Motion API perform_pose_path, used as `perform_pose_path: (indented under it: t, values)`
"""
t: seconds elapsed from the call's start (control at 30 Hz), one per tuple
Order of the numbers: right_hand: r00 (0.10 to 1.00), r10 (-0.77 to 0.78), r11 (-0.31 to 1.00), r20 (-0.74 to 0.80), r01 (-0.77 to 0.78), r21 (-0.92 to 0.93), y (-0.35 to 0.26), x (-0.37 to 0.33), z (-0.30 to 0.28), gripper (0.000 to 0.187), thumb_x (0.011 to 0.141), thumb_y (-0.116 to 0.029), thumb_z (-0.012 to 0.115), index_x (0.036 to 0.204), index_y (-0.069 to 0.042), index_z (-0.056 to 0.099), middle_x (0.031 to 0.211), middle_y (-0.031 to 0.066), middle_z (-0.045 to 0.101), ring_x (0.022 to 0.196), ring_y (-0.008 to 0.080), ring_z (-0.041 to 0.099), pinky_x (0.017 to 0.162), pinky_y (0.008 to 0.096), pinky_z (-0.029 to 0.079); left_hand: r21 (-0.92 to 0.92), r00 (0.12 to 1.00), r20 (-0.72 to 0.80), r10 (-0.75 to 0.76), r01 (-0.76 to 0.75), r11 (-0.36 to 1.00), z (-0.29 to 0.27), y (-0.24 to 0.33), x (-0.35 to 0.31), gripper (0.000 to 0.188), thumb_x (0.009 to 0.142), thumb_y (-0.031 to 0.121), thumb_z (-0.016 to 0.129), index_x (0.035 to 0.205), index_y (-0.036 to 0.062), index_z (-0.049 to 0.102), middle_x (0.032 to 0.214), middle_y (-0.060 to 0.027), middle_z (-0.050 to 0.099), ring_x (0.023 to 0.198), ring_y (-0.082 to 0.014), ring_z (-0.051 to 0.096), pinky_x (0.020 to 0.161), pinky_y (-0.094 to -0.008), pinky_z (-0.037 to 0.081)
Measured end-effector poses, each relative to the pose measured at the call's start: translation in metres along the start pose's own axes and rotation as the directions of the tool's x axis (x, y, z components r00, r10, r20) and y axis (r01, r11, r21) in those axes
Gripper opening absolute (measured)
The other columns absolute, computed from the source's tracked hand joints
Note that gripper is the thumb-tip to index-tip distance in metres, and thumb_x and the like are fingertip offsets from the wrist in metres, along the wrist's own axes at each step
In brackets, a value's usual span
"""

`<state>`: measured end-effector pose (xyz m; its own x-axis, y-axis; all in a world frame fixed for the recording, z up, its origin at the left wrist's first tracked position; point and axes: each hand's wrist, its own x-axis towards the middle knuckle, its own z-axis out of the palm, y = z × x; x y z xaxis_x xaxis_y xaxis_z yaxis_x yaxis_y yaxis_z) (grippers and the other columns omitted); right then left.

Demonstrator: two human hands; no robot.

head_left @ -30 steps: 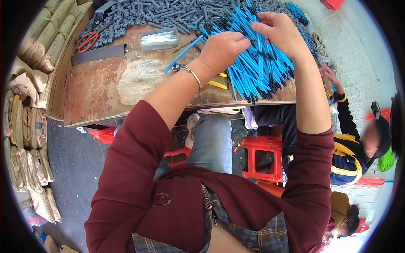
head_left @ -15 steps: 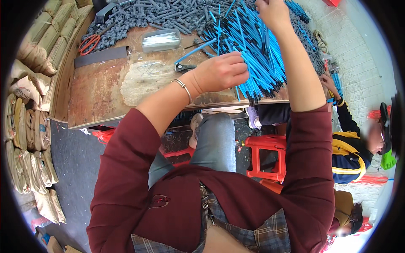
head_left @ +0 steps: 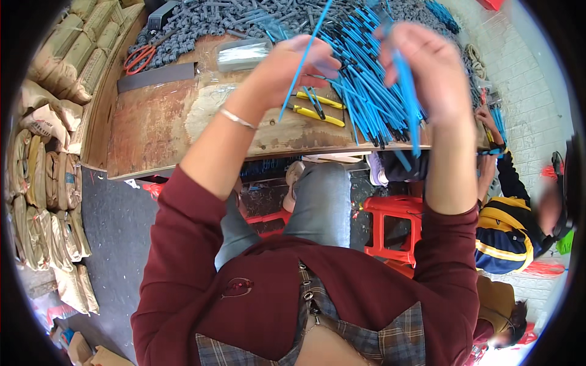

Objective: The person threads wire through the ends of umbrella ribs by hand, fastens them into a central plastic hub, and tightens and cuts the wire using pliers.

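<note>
Grasping a bunch of blue rods [head_left: 408, 100], my right hand [head_left: 432, 64] is raised at the upper right of the frame, its fingers smeared by motion, so I cannot count what I have there. My left hand [head_left: 282, 61], at the upper middle, has its fingers loosely bent and apart. A long thin blue rod [head_left: 294, 86] slants across it, running from the top edge down to the left; I cannot tell whether I grip it or it merely passes in front. Between and below my hands, a pile of black-tipped blue rods [head_left: 366, 100] lies fanned toward the near edge of the wooden table [head_left: 152, 131]. Just left of that pile are yellow handles [head_left: 321, 116], with part of a dark-tipped blue piece over them. Left of my left hand sit a clear box [head_left: 223, 64] of thin white pieces, a dark flat strip [head_left: 157, 78] and red-handled scissors [head_left: 140, 59]. Grey parts [head_left: 207, 18] are heaped along the top. At the right, a co-worker's hand [head_left: 486, 119] is near the table's end.
</note>
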<state>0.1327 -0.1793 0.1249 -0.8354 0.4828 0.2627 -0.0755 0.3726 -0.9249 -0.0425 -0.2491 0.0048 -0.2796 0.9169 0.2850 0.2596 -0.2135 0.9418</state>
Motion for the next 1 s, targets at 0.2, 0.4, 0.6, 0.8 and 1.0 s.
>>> perform_pose_path:
  t: [0.2, 0.4, 0.6, 0.8, 1.0]
  values:
    - [0.991, 0.116, 0.979, 0.071, -0.102, -0.176, 0.076, -0.016, 0.064, 0.021, 0.086, -0.018, 0.054, 0.087, 0.001, 0.061, 0.067, 0.0021, 0.059, 0.058, 0.0074, 0.055, 0.053, 0.0214, 0.043, -0.955, 0.993, 0.056, 0.108, 0.022, 0.295, -0.025, 0.005, -0.07, 0.026, 0.09, 0.024, 0.052, 0.108, 0.0072, 0.05, 0.091, -0.0141, 0.063, 0.081, -0.0257, 0.063, 0.07, -0.0371, 0.053]
    - [0.971, 0.079, 0.969, 0.225, -0.022, -0.248, 0.096, -0.017, 0.114, 0.02, 0.085, -0.019, 0.054, 0.087, -0.001, 0.062, 0.067, 0.0067, 0.061, 0.059, 0.0132, 0.057, 0.054, 0.0256, 0.044, -0.87, 0.965, -0.221, -0.141, -0.129, 0.477, -0.043, -0.017, -0.102, 0.024, 0.087, 0.014, 0.054, 0.11, 0.0075, 0.049, 0.089, -0.0132, 0.063, 0.078, -0.0228, 0.064, 0.064, -0.0324, 0.054]
    - [0.969, -0.242, 0.593, 0.048, 0.187, -0.783, 0.129, 0.031, 0.108, 0.019, 0.08, -0.024, 0.059, 0.084, -0.006, 0.064, 0.08, 0.0126, 0.064, 0.07, 0.0253, 0.062, 0.06, 0.0359, 0.048, -0.83, 0.958, -0.262, -0.12, -0.16, 0.535, -0.053, -0.019, -0.128, 0.025, 0.086, 0.009, 0.054, 0.11, 0.0086, 0.049, 0.077, -0.0111, 0.06, 0.056, -0.0147, 0.058, 0.049, -0.0231, 0.047]
    - [0.997, 0.061, 0.118, -0.041, -0.048, -0.992, 0.166, 0.075, 0.099, 0.014, 0.078, -0.017, 0.055, 0.081, -0.008, 0.065, 0.084, 0.0128, 0.064, 0.08, 0.0286, 0.064, 0.063, 0.0407, 0.052, -0.888, 1.0, -0.021, -0.015, -0.012, 0.459, -0.064, -0.024, -0.157, 0.021, 0.085, 0.008, 0.054, 0.105, 0.0073, 0.05, 0.071, -0.0117, 0.059, 0.039, -0.012, 0.044, 0.037, -0.0209, 0.035]
    - [0.988, 0.098, 0.072, -0.117, -0.124, -0.99, 0.148, 0.079, 0.083, 0.015, 0.079, -0.015, 0.053, 0.078, -0.005, 0.064, 0.084, 0.0118, 0.065, 0.079, 0.0284, 0.064, 0.065, 0.0384, 0.052, -0.853, 0.993, -0.037, -0.113, 0.028, 0.522, -0.059, -0.036, -0.173, 0.011, 0.086, 0.007, 0.052, 0.097, 0.0059, 0.051, 0.074, -0.0144, 0.061, 0.041, -0.0137, 0.048, 0.038, -0.022, 0.038]
